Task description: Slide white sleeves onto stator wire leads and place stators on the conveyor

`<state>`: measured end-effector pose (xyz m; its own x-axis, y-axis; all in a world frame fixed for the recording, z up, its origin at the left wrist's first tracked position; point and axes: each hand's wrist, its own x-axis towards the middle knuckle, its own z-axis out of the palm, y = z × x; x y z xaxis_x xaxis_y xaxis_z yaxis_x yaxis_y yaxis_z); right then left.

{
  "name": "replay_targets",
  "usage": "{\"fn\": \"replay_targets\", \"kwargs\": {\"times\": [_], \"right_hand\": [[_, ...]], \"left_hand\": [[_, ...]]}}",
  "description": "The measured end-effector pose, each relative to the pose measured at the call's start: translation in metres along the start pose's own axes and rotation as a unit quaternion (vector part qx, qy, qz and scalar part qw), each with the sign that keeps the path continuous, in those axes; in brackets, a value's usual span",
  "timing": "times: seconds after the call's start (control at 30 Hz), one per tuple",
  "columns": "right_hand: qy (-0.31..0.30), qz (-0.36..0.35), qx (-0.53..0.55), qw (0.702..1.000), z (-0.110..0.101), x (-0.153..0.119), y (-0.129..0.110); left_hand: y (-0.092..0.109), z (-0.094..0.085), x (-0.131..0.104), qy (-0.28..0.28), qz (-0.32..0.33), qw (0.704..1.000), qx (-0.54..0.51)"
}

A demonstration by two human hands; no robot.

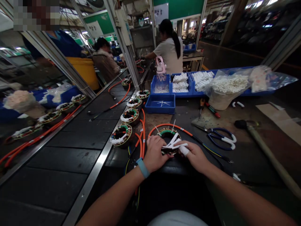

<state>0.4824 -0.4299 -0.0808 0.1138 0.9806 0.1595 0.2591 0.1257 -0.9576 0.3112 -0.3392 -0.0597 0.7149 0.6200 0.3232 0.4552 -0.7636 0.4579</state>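
A ring-shaped motor stator with green and copper windings lies on the bench in front of me, an orange cable arching away from it. Several white sleeves stick out across its opening. My left hand is closed round the stator's near left side, thumb in front and fingers over the rim. At the near right rim, my right hand pinches a white tube between thumb and fingers. White wrapping covers one of its fingertips. Both hands hide the stator's near edge.
More stators line the metal rail on the left, beside a conveyor. Blue bins of white tubes stand behind. Scissors, a screwdriver, a red-handled tool and a hammer lie right. Co-workers sit farther back.
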Motion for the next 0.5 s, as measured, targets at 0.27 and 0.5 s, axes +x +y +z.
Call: {"fn": "replay_targets", "kwargs": {"times": [0.27,0.5], "right_hand": [[-0.158,0.043,0.025,0.986,-0.033,0.021,-0.017],[-0.094,0.023,-0.153,0.984,-0.106,0.099,-0.001]], "left_hand": [[-0.005,-0.004,-0.004,0.012,0.081,0.997,0.017],[-0.011,0.010,-0.005,0.051,0.139,0.989,-0.029]]}}
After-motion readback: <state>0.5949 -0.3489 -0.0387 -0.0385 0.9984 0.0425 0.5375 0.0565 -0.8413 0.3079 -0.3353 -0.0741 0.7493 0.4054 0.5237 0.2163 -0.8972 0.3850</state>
